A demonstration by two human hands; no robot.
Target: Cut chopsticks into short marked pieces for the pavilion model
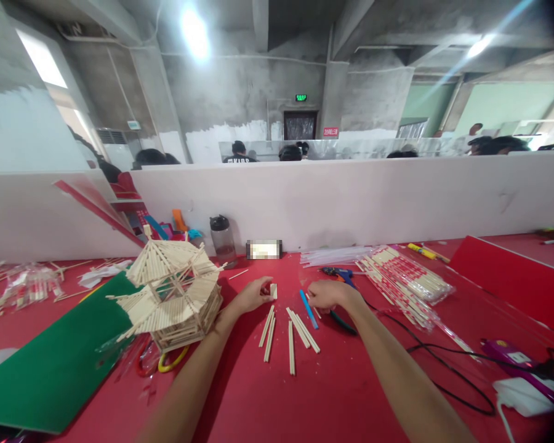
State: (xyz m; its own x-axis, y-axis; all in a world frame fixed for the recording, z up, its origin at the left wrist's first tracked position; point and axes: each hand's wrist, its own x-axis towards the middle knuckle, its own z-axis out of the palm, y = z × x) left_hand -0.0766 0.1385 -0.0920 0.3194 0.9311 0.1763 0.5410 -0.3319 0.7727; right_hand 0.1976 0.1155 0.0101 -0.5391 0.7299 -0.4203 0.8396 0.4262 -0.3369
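"Reaching over the red table point(240, 406), what does the left hand point(257, 294) have?"

"It has a small pale wood piece point(274, 291). The thumb and fingers are close together, with the piece at their tips. It is in the middle of the table, just past the short sticks point(301, 330)."

"And the right hand point(325, 296)?"

"Its fingers are bent and close together. A thin bit shows under them, but I can't tell if they hold it. A blue strip point(309, 309) lies just left of that hand."

"Where are the short sticks?"

"They lie in little bunches on the near side of both hands, between the two arms."

"What is that on the left?"

"A little stick house point(180, 289) with a pointy roof. A green board point(50, 360) lies to the left of it, and a yellow loop handle point(173, 361) pokes out on its near side."

"And what else is there?"

"A dark-topped bottle point(222, 241) stands on the far side, by the white wall point(268, 197). On the right are a blue glue gun point(343, 275) and packs of long sticks point(409, 275)."
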